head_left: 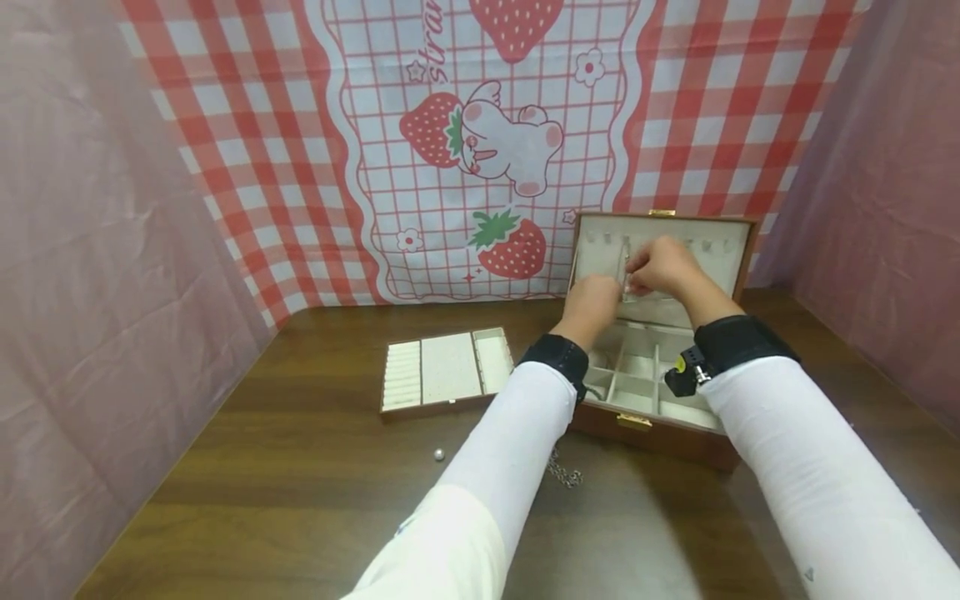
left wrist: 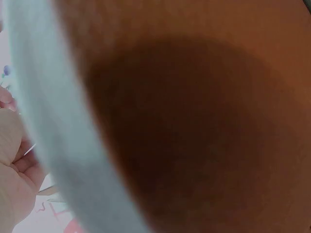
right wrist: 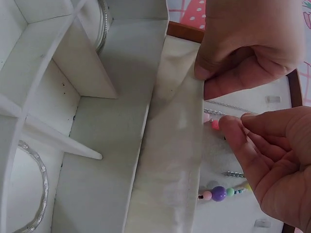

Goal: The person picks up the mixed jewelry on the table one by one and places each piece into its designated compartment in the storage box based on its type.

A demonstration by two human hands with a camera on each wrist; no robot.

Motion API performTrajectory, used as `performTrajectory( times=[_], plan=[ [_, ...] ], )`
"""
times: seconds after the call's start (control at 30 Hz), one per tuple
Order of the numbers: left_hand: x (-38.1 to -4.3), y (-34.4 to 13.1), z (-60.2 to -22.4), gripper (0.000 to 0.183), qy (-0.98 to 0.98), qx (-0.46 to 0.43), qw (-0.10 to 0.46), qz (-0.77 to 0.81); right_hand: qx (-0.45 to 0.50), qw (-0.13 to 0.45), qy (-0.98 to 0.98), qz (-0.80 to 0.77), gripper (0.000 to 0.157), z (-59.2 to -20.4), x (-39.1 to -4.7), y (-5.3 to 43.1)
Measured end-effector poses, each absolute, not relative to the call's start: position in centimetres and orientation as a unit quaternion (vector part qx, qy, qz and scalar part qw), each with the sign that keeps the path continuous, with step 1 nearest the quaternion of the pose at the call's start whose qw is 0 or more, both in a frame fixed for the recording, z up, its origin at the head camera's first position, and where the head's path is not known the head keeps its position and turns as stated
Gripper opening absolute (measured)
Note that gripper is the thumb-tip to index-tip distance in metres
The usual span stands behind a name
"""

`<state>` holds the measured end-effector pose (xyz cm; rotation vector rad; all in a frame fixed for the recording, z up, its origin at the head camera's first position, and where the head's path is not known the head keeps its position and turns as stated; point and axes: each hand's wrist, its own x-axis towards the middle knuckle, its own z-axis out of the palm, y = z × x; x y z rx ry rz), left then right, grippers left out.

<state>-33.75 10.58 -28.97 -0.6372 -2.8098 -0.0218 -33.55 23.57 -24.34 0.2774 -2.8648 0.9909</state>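
Note:
A brown jewelry box (head_left: 652, 433) stands with its lid (head_left: 738, 250) raised. Both hands are at the lid's pale lining. With thumb and fingers my left hand (head_left: 592, 304) pinches the top edge of the fabric pocket (right wrist: 170, 145). Just beside it, my right hand (head_left: 663, 267) pinches a thin necklace with pink beads (right wrist: 215, 124) between thumb and forefinger, its chain running down toward the pocket. Another necklace with a purple bead (right wrist: 219, 193) hangs lower in the right wrist view. A brown surface (left wrist: 194, 121) blocks most of the left wrist view.
A shallow tray (head_left: 450, 367) with ring rolls lies left of the box. A silvery ball (head_left: 438, 455) and a metal chain (head_left: 564, 472) lie on the wooden table (head_left: 300, 467). Bracelets (right wrist: 43, 179) rest in the box compartments. A strawberry-print cloth (head_left: 480, 250) hangs behind.

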Motion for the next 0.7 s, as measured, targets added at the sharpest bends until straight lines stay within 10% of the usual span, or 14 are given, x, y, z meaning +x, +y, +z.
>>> performTrajectory(
  times=[0.7],
  plan=[
    [-31.8,7.6,-27.0,0.028,-0.956,-0.255,0.084,-0.117,0.140,0.094,-0.914,0.368,0.023,-21.4,-28.9,20.3]
  ],
)
